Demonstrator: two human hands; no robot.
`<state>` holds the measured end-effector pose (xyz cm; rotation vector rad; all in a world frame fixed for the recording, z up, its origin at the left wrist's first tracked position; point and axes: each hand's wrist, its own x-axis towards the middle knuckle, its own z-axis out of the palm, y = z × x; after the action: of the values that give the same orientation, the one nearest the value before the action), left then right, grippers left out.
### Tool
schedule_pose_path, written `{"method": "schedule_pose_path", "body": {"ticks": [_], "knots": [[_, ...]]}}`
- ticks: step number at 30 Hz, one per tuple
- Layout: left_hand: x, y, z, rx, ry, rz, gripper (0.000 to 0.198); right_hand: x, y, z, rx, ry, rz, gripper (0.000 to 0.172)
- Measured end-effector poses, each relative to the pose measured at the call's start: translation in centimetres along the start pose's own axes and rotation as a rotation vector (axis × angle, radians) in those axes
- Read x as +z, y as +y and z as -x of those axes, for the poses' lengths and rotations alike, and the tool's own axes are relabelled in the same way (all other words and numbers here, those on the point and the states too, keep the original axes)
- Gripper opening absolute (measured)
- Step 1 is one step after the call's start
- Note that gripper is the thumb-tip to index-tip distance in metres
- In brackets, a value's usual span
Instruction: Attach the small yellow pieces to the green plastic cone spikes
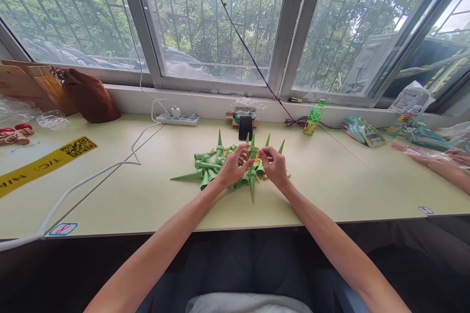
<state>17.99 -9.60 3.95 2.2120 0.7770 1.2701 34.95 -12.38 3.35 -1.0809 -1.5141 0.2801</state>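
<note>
My left hand (235, 165) is closed around an upright green plastic spike (253, 143), its thumb and fingers at the wide collar. Close by on the right, my right hand (273, 165) has its thumb and fingertips pinched together near that collar; whatever it holds is too small to make out. Beneath and left of the hands lies a loose pile of green plastic spikes (187, 176) with ribbed collars, some tipped over. Another spike (252, 190) points toward me below the hands. Small yellow pieces (258, 160) are scattered among them, partly hidden by my hands.
Behind the pile a dark phone (246, 128) leans upright. A green drink bottle (314, 117) and a power strip (178, 119) stand along the window. A white cable (88, 181) crosses the table's left side. Another person's hand (433, 159) is at far right.
</note>
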Motion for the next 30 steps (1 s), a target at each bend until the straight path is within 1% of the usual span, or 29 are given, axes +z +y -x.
{"method": "schedule_pose_path", "body": {"ticks": [7,16,25,30], "knots": [[-0.19,0.16,-0.06,0.005,0.007,-0.028,0.048,-0.14,-0.3,-0.01,0.005,0.003,-0.023,0.028],[-0.29,0.12,-0.03,0.009,0.002,-0.007,0.044,-0.07,-0.07,-0.02,0.009,0.008,-0.042,0.025],[-0.28,0.2,-0.13,0.006,0.011,-0.017,0.049,-0.01,0.04,0.02,0.023,0.01,-0.078,0.023],[-0.22,0.0,-0.15,0.013,0.025,-0.046,0.042,0.01,0.2,0.03,0.033,0.014,-0.086,0.025]]}}
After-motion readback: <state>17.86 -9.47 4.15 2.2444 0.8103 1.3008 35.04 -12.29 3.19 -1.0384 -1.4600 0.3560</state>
